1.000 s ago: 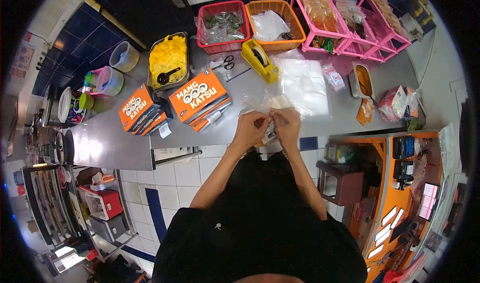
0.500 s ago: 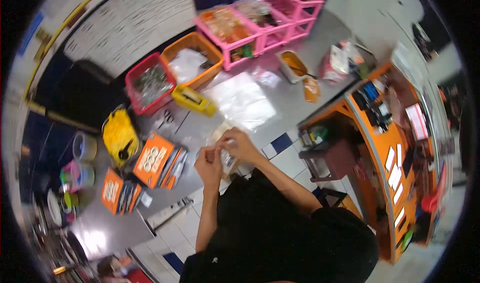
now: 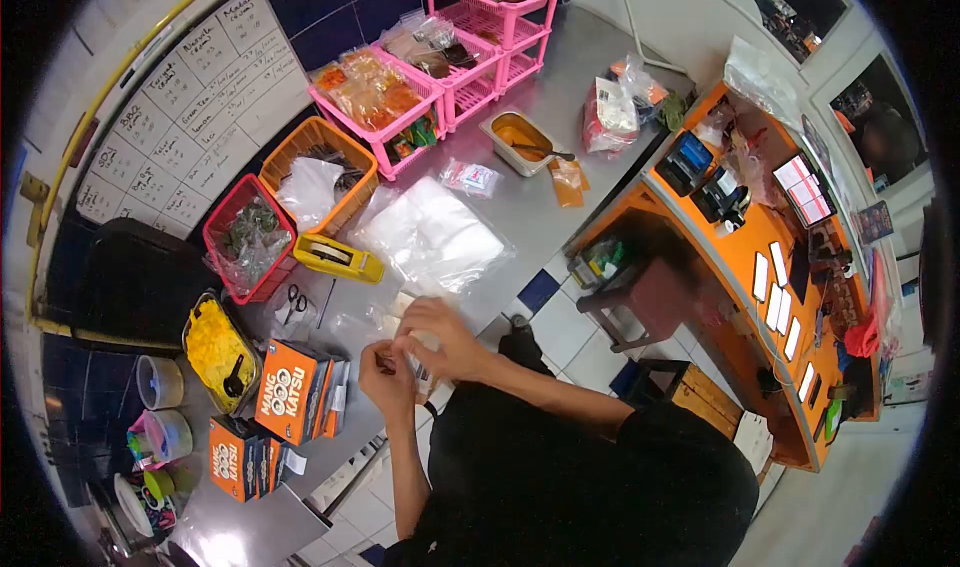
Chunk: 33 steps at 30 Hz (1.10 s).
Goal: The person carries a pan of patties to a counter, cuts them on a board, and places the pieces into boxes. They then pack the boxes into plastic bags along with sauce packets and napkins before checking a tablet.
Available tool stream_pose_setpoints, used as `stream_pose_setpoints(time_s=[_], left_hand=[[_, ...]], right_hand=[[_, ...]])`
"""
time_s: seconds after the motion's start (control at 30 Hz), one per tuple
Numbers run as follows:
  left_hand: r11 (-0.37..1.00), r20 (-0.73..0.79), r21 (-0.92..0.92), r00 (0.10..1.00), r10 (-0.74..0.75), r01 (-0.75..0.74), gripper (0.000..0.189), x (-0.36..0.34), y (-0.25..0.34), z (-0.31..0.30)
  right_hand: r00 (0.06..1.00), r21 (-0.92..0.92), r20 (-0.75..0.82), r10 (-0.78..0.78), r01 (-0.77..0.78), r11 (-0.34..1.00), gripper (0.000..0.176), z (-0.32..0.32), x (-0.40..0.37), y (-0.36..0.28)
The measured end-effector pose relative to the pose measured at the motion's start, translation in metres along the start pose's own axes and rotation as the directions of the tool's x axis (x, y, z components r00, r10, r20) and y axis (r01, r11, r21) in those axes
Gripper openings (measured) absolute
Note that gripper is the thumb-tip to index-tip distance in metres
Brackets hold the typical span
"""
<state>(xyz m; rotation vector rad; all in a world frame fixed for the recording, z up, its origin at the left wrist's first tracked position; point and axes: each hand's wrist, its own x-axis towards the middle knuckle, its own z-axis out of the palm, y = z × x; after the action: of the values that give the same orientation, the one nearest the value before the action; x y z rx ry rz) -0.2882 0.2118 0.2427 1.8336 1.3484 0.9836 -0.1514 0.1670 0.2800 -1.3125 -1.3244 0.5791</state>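
My left hand (image 3: 388, 379) is closed, its fingers curled in front of my body at the counter's near edge. My right hand (image 3: 442, 339) meets it, thumb and fingers bent together in a pinch. What the fingertips hold is mostly hidden. Pale, clear plastic shows around and below them. Just beyond my hands lies a stack of clear plastic bags (image 3: 436, 235). A yellow tape dispenser (image 3: 338, 259) stands to the left of the bags, with scissors (image 3: 292, 305) nearby. Orange and black printed boxes (image 3: 290, 392) are stacked left of my left hand.
A tray of yellow food (image 3: 215, 347) holds a black scoop. Red (image 3: 225, 285) and orange baskets (image 3: 362, 189) line the back, beside pink racks (image 3: 440, 102) of packets. A metal pan of orange sauce (image 3: 515, 139) sits farther right. An orange shelf unit (image 3: 715, 237) and stool (image 3: 650, 307) are at right.
The view has turned and sharpened, so the counter's things sit farther left. Both hands remain together; my right hand now lies more over the left fingertips.
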Motion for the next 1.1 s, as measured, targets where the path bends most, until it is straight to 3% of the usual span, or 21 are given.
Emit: stream_pose_setpoints(time_s=[0.03, 0.07, 0.1, 0.17, 0.2, 0.23, 0.3, 0.33, 0.37, 0.43, 0.53, 0.57, 0.67, 0.77, 0.83, 0.87, 0.9, 0.97, 1.0, 1.03, 1.1], left_hand=[[1.000, -0.006, 0.009, 1.000, 0.010, -0.010, 0.015, 0.002, 0.006, 0.000], [0.998, -0.004, 0.061, 0.999, -0.033, 0.033, 0.016, 0.002, 0.015, -0.002], [0.990, -0.005, 0.113, 0.997, -0.079, 0.079, 0.018, 0.003, 0.021, -0.002], [0.978, 0.009, 0.184, 0.995, -0.101, 0.097, 0.016, 0.009, 0.019, 0.003], [0.985, 0.039, 0.162, 0.997, -0.065, 0.058, 0.013, 0.016, 0.021, 0.004], [0.990, 0.067, 0.139, 0.997, -0.030, 0.020, 0.011, 0.020, 0.027, 0.008], [0.978, 0.099, 0.203, 0.995, 0.030, -0.050, 0.007, 0.023, 0.052, 0.017], [0.982, 0.152, 0.148, 0.984, 0.096, -0.118, 0.005, 0.021, 0.069, 0.022], [0.979, 0.186, 0.105, 0.970, 0.154, -0.175, 0.003, 0.021, 0.085, 0.026], [0.915, 0.107, 0.158, 0.927, 0.359, -0.372, 0.006, 0.027, 0.118, 0.043], [0.872, 0.087, -0.072, 0.868, 0.488, -0.484, 0.017, 0.028, 0.176, 0.073], [0.802, 0.080, -0.179, 0.804, 0.590, -0.570, 0.020, 0.037, 0.202, 0.082], [0.772, 0.055, -0.278, 0.793, 0.607, -0.572, 0.037, 0.057, 0.272, 0.089], [0.865, -0.004, -0.107, 0.870, 0.493, -0.490, 0.036, 0.064, 0.242, 0.090], [0.937, 0.055, 0.189, 0.956, 0.290, -0.295, 0.030, 0.063, 0.203, 0.075], [0.938, 0.077, 0.340, 0.996, 0.051, -0.074, 0.031, 0.055, 0.187, 0.061], [0.876, 0.094, 0.482, 0.993, -0.066, 0.012, 0.034, 0.040, 0.154, 0.051], [0.747, 0.113, 0.648, 0.951, -0.287, 0.149, 0.034, 0.012, 0.109, 0.033], [0.746, 0.093, 0.628, 0.930, -0.356, 0.223, 0.031, 0.004, 0.099, 0.029], [0.732, 0.072, 0.611, 0.901, -0.429, 0.300, 0.029, -0.003, 0.092, 0.035], [0.764, 0.127, 0.574, 0.890, -0.438, 0.294, 0.027, -0.004, 0.068, 0.061]], right_hand=[[0.994, -0.146, -0.082, -0.065, 0.052, 0.988, 0.010, -0.006, 0.003, 0.011], [0.997, -0.205, 0.020, 0.073, -0.068, 0.976, 0.019, -0.014, -0.005, 0.026], [0.998, -0.195, 0.019, 0.058, -0.053, 0.979, 0.019, -0.013, -0.010, 0.037], [0.997, -0.280, 0.049, 0.053, -0.038, 0.959, 0.036, -0.012, -0.025, 0.050], [0.989, -0.267, 0.137, 0.052, -0.014, 0.964, 0.053, -0.014, -0.021, 0.047], [0.990, -0.254, 0.133, 0.050, -0.015, 0.967, 0.053, -0.013, -0.019, 0.053], [0.943, -0.394, 0.320, -0.089, 0.218, 0.893, 0.053, -0.013, -0.013, 0.068], [0.969, -0.266, 0.234, 0.084, -0.019, 0.964, 0.046, -0.022, -0.006, 0.067], [0.958, -0.218, 0.282, 0.053, 0.010, 0.976, 0.046, -0.033, 0.002, 0.071], [0.950, -0.100, 0.118, -0.288, 0.300, 0.949, 0.043, -0.057, 0.011, 0.085], [0.980, -0.079, 0.093, -0.174, 0.182, 0.980, 0.041, -0.131, 0.030, 0.077], [0.989, -0.105, 0.039, -0.143, 0.147, 0.984, 0.041, -0.163, 0.040, 0.076], [0.958, -0.262, -0.266, -0.109, 0.037, 0.964, 0.040, -0.278, 0.092, 0.072], [0.829, -0.446, -0.536, -0.163, -0.113, 0.888, 0.040, -0.409, 0.167, 0.069], [0.804, -0.500, -0.560, -0.201, -0.134, 0.856, 0.042, -0.496, 0.209, 0.102], [0.809, -0.544, -0.547, -0.215, -0.148, 0.826, 0.044, -0.536, 0.230, 0.123], [0.827, -0.598, -0.517, -0.222, -0.163, 0.785, 0.045, -0.580, 0.250, 0.155], [0.865, -0.922, -0.145, -0.480, 0.057, 0.382, 0.052, -0.700, 0.297, 0.273], [0.899, -0.872, -0.324, -0.295, -0.162, 0.463, 0.054, -0.690, 0.308, 0.275], [0.872, -0.791, -0.481, -0.090, -0.388, 0.473, 0.060, -0.677, 0.318, 0.273], [0.850, -0.872, -0.470, -0.238, -0.406, 0.274, 0.063, -0.686, 0.341, 0.330]])
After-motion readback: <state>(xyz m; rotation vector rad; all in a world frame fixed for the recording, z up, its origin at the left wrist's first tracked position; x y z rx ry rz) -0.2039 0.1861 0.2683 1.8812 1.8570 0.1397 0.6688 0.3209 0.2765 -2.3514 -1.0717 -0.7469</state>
